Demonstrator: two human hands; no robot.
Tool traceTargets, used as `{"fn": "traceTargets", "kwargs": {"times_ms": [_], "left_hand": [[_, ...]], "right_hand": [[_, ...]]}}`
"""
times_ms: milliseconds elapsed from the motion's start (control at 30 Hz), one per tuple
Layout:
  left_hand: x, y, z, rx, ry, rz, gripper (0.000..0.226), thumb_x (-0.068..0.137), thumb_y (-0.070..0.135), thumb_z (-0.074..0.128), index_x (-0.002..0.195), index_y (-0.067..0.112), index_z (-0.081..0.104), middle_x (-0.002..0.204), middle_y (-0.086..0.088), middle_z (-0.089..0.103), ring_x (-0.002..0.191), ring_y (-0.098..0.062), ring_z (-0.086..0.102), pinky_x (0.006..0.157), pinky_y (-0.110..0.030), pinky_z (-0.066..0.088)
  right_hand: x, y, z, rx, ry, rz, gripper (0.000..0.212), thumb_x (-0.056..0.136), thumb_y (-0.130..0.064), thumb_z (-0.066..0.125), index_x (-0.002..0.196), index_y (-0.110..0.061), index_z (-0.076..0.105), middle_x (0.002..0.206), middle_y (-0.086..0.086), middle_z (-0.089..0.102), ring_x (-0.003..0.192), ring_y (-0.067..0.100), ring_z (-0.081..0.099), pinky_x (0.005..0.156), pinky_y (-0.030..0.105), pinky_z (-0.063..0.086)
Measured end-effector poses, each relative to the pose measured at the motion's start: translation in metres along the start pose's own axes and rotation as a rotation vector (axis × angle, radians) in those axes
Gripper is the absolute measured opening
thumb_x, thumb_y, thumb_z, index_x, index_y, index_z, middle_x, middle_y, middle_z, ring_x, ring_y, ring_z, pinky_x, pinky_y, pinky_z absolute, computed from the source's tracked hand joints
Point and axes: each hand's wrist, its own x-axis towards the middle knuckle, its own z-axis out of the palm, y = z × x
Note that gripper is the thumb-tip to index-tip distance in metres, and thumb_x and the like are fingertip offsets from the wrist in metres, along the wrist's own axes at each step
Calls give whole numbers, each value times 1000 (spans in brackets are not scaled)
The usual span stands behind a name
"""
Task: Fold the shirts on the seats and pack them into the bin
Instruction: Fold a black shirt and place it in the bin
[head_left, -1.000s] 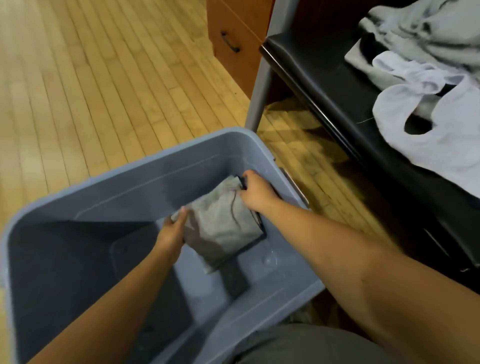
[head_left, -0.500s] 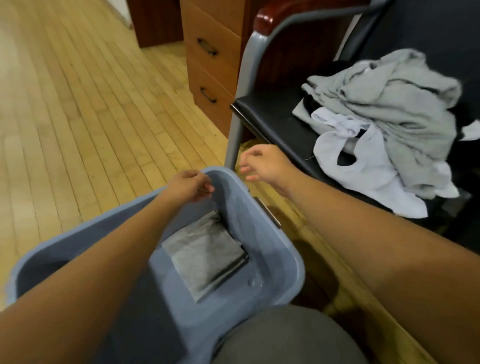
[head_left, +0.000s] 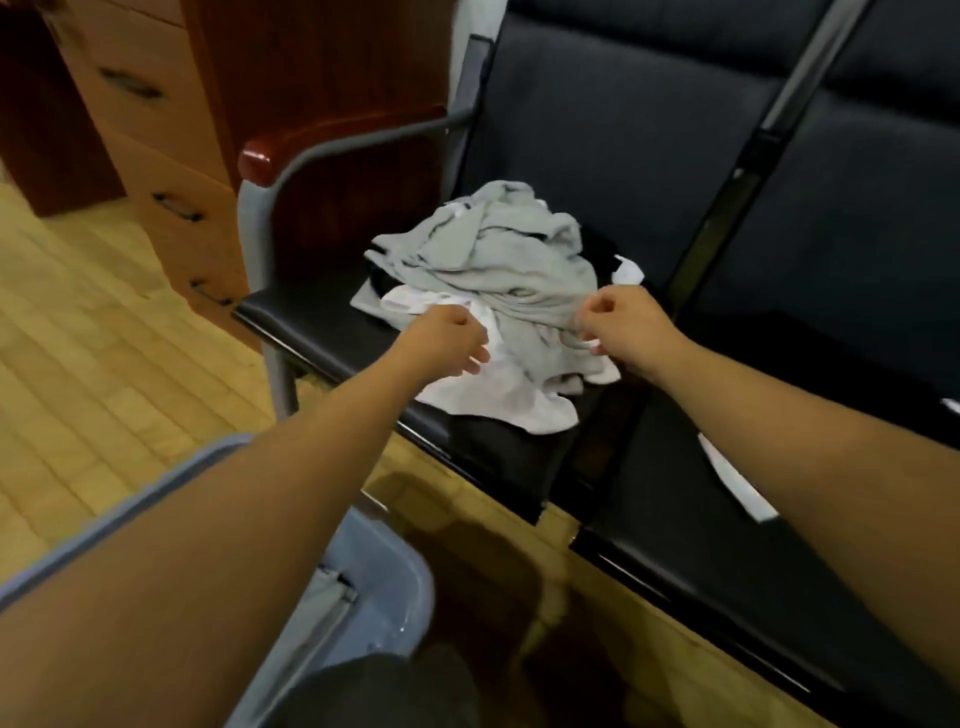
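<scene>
Step in hand: fetching the next shirt, by my reading; one is packed and a pile remains.
Shirts: a crumpled grey shirt (head_left: 493, 249) lies on top of a white shirt (head_left: 498, 395), heaped on the black seat (head_left: 301, 312).
Left hand (head_left: 452, 345): fingers loosely curled over the white shirt, no cloth seen in them.
Right hand (head_left: 623, 325): fingers curled at the grey shirt's lower edge; I cannot tell if they pinch it.
Bin (head_left: 415, 582): on the floor at lower left, mostly hidden behind the left arm.
Next move: likely calls for lifting one shirt free of the tangle.
Change: half a second ago both hands were near the bin's rim; now they have reached the pile.
</scene>
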Motion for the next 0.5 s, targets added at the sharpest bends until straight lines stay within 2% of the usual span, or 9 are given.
{"fn": "traceTargets", "kwargs": {"times_ms": [100,200,233,333,400,433,500], "left_hand": [[8,29,63,118,-160,107,18,97,10,51,96,-1,65,92,-17,74,82,-28,70,76,-32,57],[11,59,126,161,-338,84,14,99,15,51,101,7,63,91,-10,72,76,-23,67,72,-31,55],[9,69,145,158,-380,56,13,101,18,52,104,10,61,93,-7,70,75,-19,65,71,-29,52],[0,82,199,123,-447,-12,13,102,21,54,108,11,57,102,-8,64,90,-22,63,82,-34,54],[-7,77,227,158,-466,-16,12,100,19,55,105,8,57,107,-12,59,105,-27,62,89,-39,56],[-9,73,236,178,-472,-26,13,100,18,56,107,8,55,110,-12,58,110,-28,61,90,-39,57],[-8,67,248,150,-464,-63,21,98,15,60,115,7,51,117,-12,54,115,-28,59,89,-38,57]], "right_hand": [[-18,50,-52,-52,66,96,10,90,-9,64,80,-11,67,80,9,68,83,31,68,80,43,58],[-42,106,-94,-160,111,181,3,90,-11,65,88,-11,66,89,7,67,97,31,67,80,40,55],[-51,124,-105,-231,110,229,8,91,-13,66,98,-8,66,97,9,67,102,31,65,80,38,52],[-80,177,-121,-389,30,397,54,93,-28,69,137,-3,50,132,18,55,118,33,58,92,37,50],[-97,203,-121,-456,4,419,66,94,-37,68,146,-6,42,140,18,46,121,33,55,95,38,50],[-103,214,-120,-468,11,405,60,95,-37,66,143,-7,46,138,17,47,118,33,57,96,39,50],[-111,228,-118,-439,70,364,32,99,-28,61,122,-6,59,116,13,61,102,30,63,88,40,53]]}}
